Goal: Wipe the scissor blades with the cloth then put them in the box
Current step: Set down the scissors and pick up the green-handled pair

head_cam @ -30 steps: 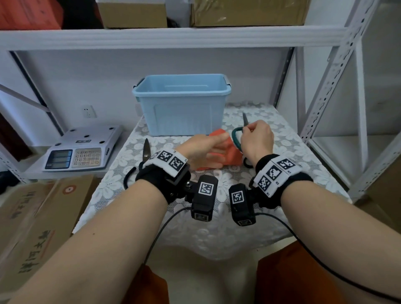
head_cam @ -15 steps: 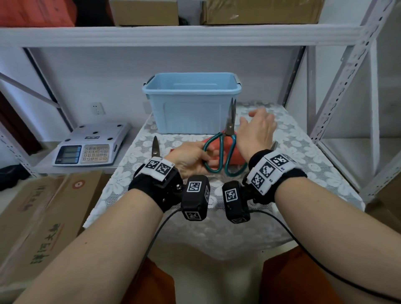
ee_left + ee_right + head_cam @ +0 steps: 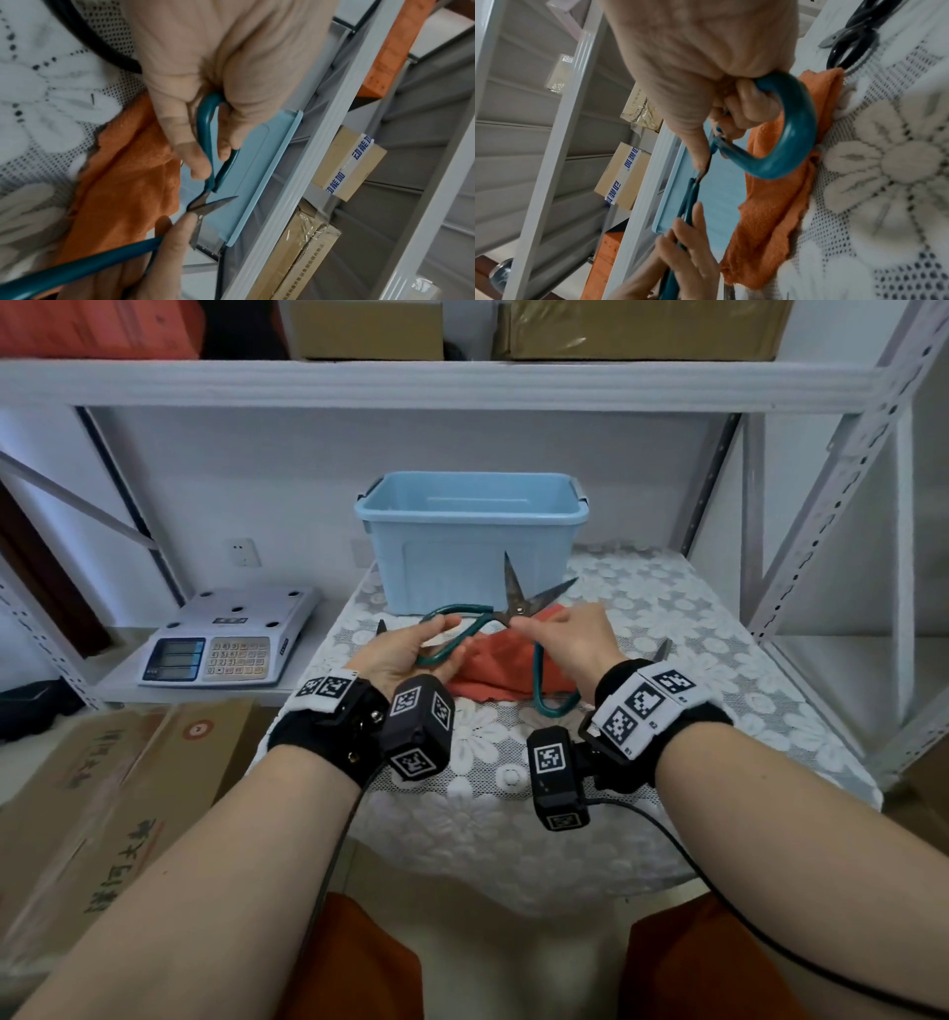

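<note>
Teal-handled scissors [image 3: 517,607] hang just above the orange cloth [image 3: 490,667], blades spread and pointing up at the light blue box [image 3: 472,541]. My left hand [image 3: 411,652] grips the left handle loop [image 3: 205,130]. My right hand [image 3: 570,639] holds the right handle [image 3: 795,132], with its fingertips [image 3: 180,229] near the pivot. The cloth [image 3: 123,182] lies flat on the lace tablecloth, with neither hand holding it. The box stands open behind the blades; I cannot see its bottom.
Two other pairs of scissors lie on the table: one left of my left hand [image 3: 381,627], one with black handles to the right [image 3: 854,30]. A scale [image 3: 226,644] sits on the low shelf at left. Shelf uprights [image 3: 821,505] stand at right, and a shelf board [image 3: 411,382] runs overhead.
Half a second ago my left hand alone held the scissors upright with closed blades. Now my right hand has come back onto the other handle and the blades are spread apart.
</note>
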